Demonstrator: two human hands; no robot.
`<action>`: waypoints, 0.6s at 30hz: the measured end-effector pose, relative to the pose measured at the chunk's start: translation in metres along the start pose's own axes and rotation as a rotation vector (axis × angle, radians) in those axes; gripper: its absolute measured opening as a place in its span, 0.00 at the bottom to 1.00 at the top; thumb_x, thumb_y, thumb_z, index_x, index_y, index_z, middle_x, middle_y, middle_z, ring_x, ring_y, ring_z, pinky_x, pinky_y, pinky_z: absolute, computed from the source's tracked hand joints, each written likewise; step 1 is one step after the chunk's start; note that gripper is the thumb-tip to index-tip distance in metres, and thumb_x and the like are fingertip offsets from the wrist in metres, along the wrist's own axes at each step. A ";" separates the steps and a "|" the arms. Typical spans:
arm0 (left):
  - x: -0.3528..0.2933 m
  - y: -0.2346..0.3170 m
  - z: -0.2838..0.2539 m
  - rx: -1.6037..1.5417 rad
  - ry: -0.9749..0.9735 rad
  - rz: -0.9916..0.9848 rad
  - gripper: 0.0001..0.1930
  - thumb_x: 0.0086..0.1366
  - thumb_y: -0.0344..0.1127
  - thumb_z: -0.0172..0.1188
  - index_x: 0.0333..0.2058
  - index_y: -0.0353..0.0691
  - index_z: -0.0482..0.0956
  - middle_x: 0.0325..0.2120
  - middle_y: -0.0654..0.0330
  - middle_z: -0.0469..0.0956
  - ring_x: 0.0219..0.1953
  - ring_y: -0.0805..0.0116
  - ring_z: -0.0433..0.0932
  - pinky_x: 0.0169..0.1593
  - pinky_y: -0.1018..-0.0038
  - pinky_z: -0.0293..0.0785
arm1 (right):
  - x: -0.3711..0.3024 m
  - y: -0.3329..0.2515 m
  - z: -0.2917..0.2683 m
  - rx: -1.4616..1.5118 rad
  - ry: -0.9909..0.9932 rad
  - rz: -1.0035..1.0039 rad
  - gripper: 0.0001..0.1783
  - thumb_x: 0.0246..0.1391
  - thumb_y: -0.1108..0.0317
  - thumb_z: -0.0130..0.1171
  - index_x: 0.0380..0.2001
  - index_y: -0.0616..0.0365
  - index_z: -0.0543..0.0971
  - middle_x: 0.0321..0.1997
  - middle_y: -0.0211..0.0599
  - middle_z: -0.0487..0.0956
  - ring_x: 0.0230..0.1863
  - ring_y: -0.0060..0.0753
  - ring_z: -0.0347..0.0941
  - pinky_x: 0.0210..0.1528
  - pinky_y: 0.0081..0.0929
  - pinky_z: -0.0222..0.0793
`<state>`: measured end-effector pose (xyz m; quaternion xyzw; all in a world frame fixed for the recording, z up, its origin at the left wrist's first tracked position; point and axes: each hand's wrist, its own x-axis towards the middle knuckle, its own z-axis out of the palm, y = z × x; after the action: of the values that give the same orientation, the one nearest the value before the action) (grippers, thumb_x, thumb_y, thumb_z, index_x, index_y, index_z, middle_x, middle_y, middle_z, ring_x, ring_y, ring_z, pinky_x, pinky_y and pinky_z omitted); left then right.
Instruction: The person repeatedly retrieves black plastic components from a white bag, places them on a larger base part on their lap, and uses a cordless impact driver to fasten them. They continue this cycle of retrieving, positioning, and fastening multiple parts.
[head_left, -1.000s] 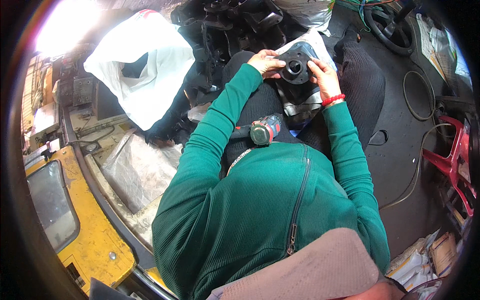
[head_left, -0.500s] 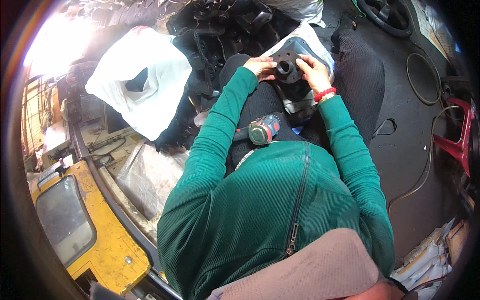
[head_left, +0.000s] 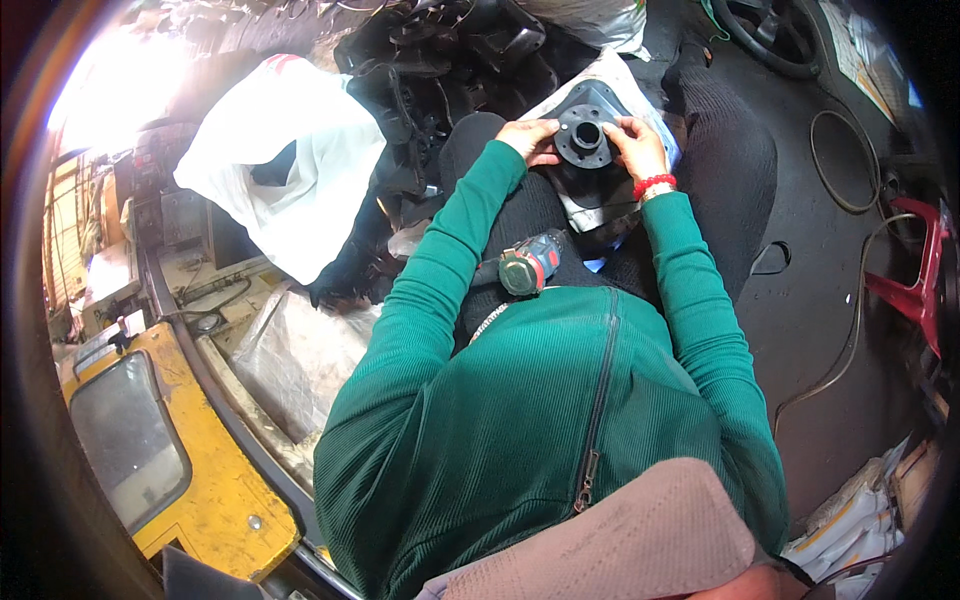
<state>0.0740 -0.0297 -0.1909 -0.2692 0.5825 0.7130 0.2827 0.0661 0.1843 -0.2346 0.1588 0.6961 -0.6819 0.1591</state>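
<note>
Between my knees, both hands hold a round black flange [head_left: 580,150] with a short tube in its middle and small holes around its rim. My left hand [head_left: 532,138] pinches its left edge, and my right hand [head_left: 637,147], below a red bead bracelet, grips its right edge. Directly beneath lies a larger dark moulded piece [head_left: 592,98] with a flared end, resting on a white sheet [head_left: 612,72]. A cordless drill [head_left: 530,263] in dark, red and grey rests on my lap, touched by neither hand.
Many black moulded parts [head_left: 440,60] are heaped ahead. An open white bag [head_left: 330,170] stands at the left, beyond a yellow machine panel [head_left: 220,500] with a window. On the right are a steering wheel [head_left: 775,45], a cable loop [head_left: 820,150] and a red plastic frame [head_left: 920,285].
The flange has tilted so its face and central tube show more toward me, and it has shifted slightly right. Both hands moved with it, still holding its edges.
</note>
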 end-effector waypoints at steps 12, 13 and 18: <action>0.015 -0.019 0.003 0.099 0.120 0.132 0.16 0.61 0.37 0.61 0.45 0.35 0.76 0.33 0.59 0.80 0.29 0.70 0.80 0.31 0.73 0.80 | 0.006 -0.006 -0.014 0.036 -0.144 0.119 0.19 0.48 0.61 0.67 0.43 0.57 0.79 0.37 0.26 0.78 0.34 0.20 0.71 0.32 0.22 0.73; 0.014 -0.021 0.004 0.100 0.124 0.136 0.16 0.61 0.37 0.61 0.45 0.35 0.76 0.33 0.59 0.80 0.28 0.70 0.80 0.30 0.74 0.80 | 0.005 -0.005 -0.015 0.029 -0.146 0.132 0.19 0.48 0.61 0.67 0.43 0.57 0.79 0.37 0.26 0.78 0.34 0.20 0.71 0.33 0.22 0.73; 0.011 -0.025 0.015 0.172 0.210 0.180 0.17 0.61 0.35 0.60 0.47 0.33 0.74 0.34 0.59 0.79 0.31 0.69 0.80 0.30 0.74 0.81 | 0.012 -0.010 -0.018 -0.019 -0.150 0.138 0.19 0.48 0.60 0.66 0.41 0.60 0.80 0.38 0.34 0.80 0.36 0.25 0.76 0.34 0.24 0.75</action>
<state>0.0834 -0.0100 -0.2130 -0.2639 0.6893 0.6509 0.1774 0.0508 0.2023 -0.2300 0.1534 0.6760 -0.6726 0.2590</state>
